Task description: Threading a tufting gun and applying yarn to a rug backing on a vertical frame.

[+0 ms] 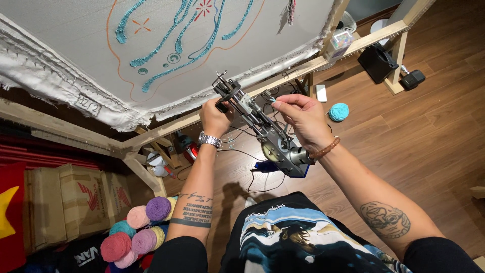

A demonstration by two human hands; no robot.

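Observation:
I hold a metal tufting gun (265, 134) up between my hands, its needle end pointing at the stretched white cloth (76, 40). My left hand (216, 117) grips the gun's front handle near the needle. My right hand (303, 119) is at the gun's upper side, its fingertips pinching a thin teal yarn strand by the mechanism. The cloth carries teal tufted lines, an orange outline and a small red star shape. A watch sits on my left wrist, a bead bracelet on my right.
The cloth is stretched on a wooden frame (166, 126). Several yarn balls (139, 232) in pink, purple and teal lie lower left, beside cardboard boxes (76, 202). A teal yarn ball (339, 111) rests on the wooden floor. Black devices (379, 61) sit by the frame leg at upper right.

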